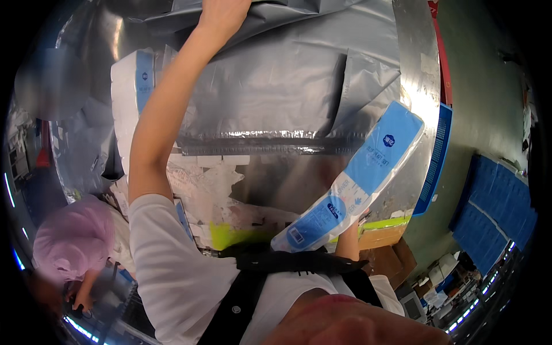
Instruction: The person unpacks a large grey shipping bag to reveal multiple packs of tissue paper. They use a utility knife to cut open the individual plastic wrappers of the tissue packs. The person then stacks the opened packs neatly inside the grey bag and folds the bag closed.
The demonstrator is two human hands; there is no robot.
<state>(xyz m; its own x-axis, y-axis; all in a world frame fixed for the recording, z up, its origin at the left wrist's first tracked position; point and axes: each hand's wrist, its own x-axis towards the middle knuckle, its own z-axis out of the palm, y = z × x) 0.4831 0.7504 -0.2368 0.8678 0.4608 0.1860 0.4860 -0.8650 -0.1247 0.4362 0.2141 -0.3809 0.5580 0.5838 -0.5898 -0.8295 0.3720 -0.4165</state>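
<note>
My left arm reaches across the table to the far side, where my left hand point(226, 16) is on a grey plastic mailing bag point(264, 98). The picture's top edge cuts off its fingers. The bag lies flat, its dark sealing edge toward me. At my right, a long plastic-wrapped pack point(376, 152) in blue and white slants from near my chest toward the far right. My right hand point(363, 216) is under the pack and holds it; its fingers are mostly hidden. Another white and blue pack point(125, 86) lies left of the bag, partly behind my left forearm.
The metal table point(422, 69) has torn paper and yellow-green tape along its near edge. A blue plastic crate point(435, 167) stands beside its right edge. Blue stacked packs point(489, 207) and a cardboard box point(391, 261) are farther right. A person in pink point(75, 238) works at lower left.
</note>
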